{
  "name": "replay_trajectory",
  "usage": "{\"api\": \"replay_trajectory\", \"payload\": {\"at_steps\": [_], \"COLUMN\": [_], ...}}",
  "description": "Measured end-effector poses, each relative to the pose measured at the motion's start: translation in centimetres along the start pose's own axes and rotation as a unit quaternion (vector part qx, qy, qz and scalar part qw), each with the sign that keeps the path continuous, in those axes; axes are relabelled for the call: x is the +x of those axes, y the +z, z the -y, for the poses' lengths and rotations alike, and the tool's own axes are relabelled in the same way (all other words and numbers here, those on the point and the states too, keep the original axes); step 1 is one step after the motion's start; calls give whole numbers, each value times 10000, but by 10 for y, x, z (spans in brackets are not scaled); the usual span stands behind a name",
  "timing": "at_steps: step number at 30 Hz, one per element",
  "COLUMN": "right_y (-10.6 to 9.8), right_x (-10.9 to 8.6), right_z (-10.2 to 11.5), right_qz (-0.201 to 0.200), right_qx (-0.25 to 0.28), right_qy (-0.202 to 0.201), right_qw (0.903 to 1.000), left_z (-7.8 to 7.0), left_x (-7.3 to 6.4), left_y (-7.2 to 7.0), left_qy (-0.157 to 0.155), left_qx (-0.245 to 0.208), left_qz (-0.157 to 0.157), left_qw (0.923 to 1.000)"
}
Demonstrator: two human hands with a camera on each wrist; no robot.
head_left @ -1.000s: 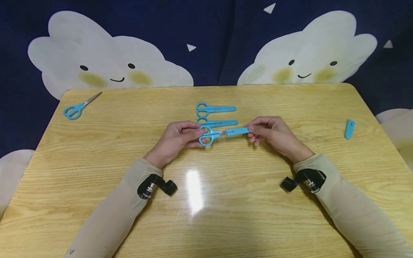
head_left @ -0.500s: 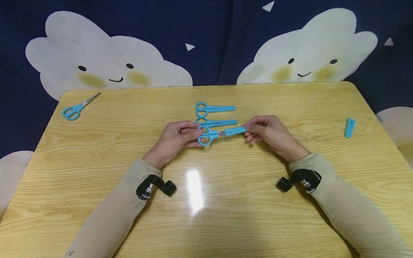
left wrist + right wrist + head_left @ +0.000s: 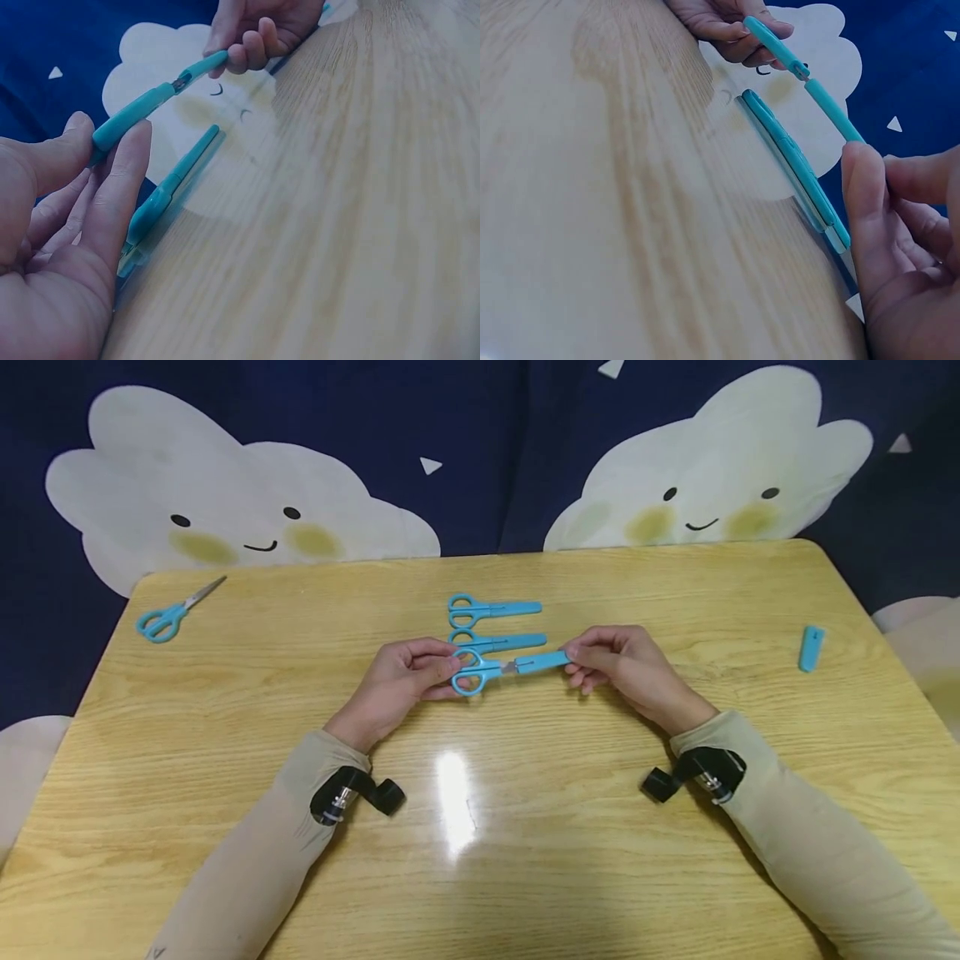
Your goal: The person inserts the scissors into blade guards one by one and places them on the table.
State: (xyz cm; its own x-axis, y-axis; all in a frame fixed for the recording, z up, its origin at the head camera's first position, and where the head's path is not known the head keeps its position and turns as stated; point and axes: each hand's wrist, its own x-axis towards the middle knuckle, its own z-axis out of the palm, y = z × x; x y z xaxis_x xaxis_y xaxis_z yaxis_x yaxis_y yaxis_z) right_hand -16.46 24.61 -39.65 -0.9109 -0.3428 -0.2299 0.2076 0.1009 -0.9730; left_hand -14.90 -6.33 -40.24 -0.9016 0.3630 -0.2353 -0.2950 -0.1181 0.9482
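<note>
Between thumb and fingers, my left hand [image 3: 401, 683] pinches the handles of a pair of blue scissors [image 3: 487, 671]. Opposite it, my right hand [image 3: 628, 670] pinches the far end of a blue blade cover [image 3: 542, 662]. That cover sits over most of the blades; a short strip of metal shows between it and the handles. Both wrist views show the scissors [image 3: 135, 116] and cover [image 3: 832, 109] held above the table, in line with each other. Just behind them lie covered blue scissors [image 3: 502, 642], their handle partly hidden by the left hand and the held pair.
Another covered pair of blue scissors [image 3: 495, 608] lies farther back on the wooden table [image 3: 540, 827]. At the far left rest uncovered scissors [image 3: 176, 614], blades pointing toward the back. A loose blue cover [image 3: 811, 648] lies at the far right. A cloud-printed dark cloth [image 3: 495, 460] hangs behind.
My right hand has moved slightly left with the cover, and the strip of bare blade looks a little shorter. Both hands keep their grips. The head view has shifted a little.
</note>
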Motion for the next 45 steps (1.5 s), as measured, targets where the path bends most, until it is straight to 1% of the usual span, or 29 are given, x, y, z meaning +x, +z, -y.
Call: {"api": "replay_trajectory", "payload": {"at_steps": [5,15,21,25,35,41,45], "right_y": [1,3,3,3,3,4,4], "right_x": [0,-3,-5,-5,-3,-2,-2], "right_z": [0,-2,-1,-1,-1,-2,-3], "right_qz": [25,17,135,189,168,191,185], "right_qx": [100,368,494,547,303,74,20], "right_qy": [-18,-120,-261,-346,-316,-374,-390], "right_qw": [9999,9992,9984,9977,9989,9991,9991], "left_z": [1,4,2,1,0,1,2], "left_x": [-2,-1,-1,-1,0,1,2], "left_y": [-1,0,1,0,-1,-1,-1], "left_qy": [23,-27,-30,4,-51,-32,-61], "left_qx": [-16,-69,-103,-77,-83,-135,-145], "left_qz": [23,-35,-99,-74,-42,25,-37], "left_qw": [10000,10000,9999,9999,9999,9999,9999]}}
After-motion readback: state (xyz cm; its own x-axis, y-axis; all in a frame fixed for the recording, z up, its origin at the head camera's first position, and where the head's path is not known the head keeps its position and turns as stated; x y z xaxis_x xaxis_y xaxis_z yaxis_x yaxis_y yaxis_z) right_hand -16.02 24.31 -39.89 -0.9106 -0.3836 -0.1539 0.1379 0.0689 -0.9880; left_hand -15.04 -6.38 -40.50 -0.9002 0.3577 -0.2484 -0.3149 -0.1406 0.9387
